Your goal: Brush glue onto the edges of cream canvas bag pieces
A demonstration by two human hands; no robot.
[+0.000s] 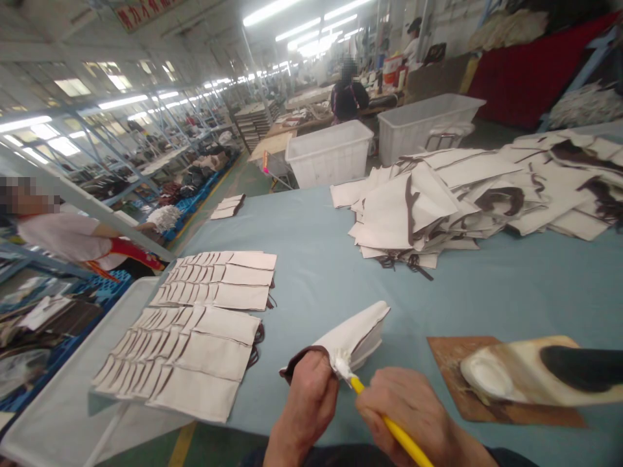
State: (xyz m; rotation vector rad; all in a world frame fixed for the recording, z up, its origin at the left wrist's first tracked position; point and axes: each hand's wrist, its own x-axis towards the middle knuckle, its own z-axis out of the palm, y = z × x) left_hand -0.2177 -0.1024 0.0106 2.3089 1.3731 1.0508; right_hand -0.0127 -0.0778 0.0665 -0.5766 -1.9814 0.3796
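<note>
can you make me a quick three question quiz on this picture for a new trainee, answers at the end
1. True or false: the left hand grips a pale piece with a dark edge.
2. What is in the right hand?
3. What does the container with the black handle rest on?
a) a red cloth
b) a brown board
c) a white tub

Key:
1. True.
2. A brush with a yellow handle.
3. b
</note>
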